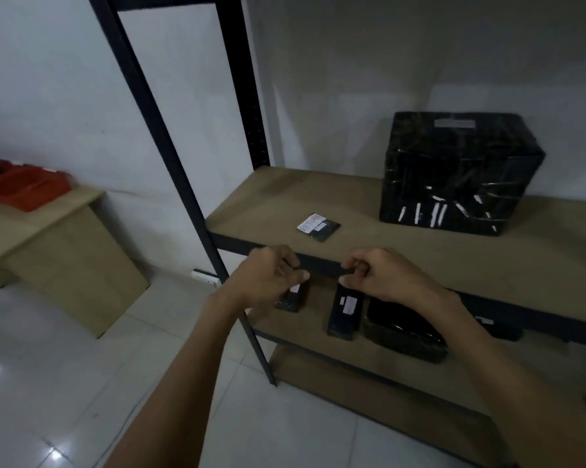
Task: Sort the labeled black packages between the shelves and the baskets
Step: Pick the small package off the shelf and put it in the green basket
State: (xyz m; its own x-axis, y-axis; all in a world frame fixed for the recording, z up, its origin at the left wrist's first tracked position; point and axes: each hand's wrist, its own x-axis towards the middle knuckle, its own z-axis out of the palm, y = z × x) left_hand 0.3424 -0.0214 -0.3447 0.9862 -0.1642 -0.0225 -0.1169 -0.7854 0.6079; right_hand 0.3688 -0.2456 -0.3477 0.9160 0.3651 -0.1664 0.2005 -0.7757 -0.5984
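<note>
Left hand gripped small glossy black packet; right hand pinched top of slim rectangular black box, white-labelled.

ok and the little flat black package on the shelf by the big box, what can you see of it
The small flat package is squarish, in glossy black wrap, with a white handwritten label and a smaller sticker on top. It lies flat near the front edge of the tan board shelf, left of the big wrapped box and apart from it. Only the shelf touches it.
</note>
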